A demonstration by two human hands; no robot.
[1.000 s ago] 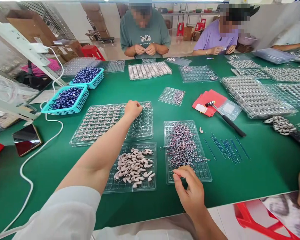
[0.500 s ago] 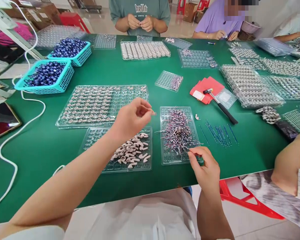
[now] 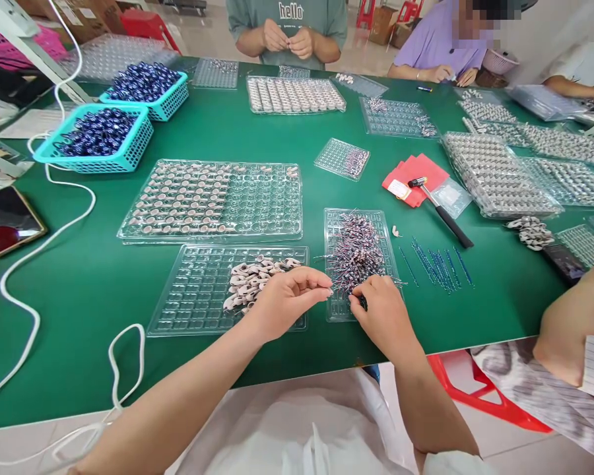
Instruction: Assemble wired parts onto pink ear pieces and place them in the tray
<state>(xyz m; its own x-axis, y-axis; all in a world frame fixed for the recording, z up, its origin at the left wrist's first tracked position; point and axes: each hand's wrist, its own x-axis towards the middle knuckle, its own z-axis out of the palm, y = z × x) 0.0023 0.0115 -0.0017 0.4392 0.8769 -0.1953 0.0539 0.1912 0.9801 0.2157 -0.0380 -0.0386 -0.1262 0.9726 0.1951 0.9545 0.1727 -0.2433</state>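
Observation:
My left hand point(image 3: 290, 300) is in a pinch just left of the wired pile, its fingertips closed on something too small to make out. My right hand point(image 3: 383, 316) is curled at the lower right of the pile, thumb and forefinger drawn together; what they hold is hidden. Between and beyond the hands, small wired parts point(image 3: 356, 247) with thin purplish leads are heaped on a clear plastic tray point(image 3: 389, 241). Under my left hand and wrist, pale curved pieces point(image 3: 245, 284) lie loose on another clear compartment tray point(image 3: 183, 297), partly covered by the hand.
A larger tray point(image 3: 264, 204) holds rows of pale pieces. Blue twisted strips point(image 3: 435, 267), a hammer point(image 3: 450, 224) and red packets point(image 3: 420, 173) lie to the right. Turquoise baskets point(image 3: 123, 155) hold dark blue parts. A white cable point(image 3: 12, 284) runs along the left; co-workers sit across and beside me.
My left hand has come down and right, from above the pale pieces to beside the wired pile. My right hand has moved left to the pile's lower edge. The view has shifted slightly.

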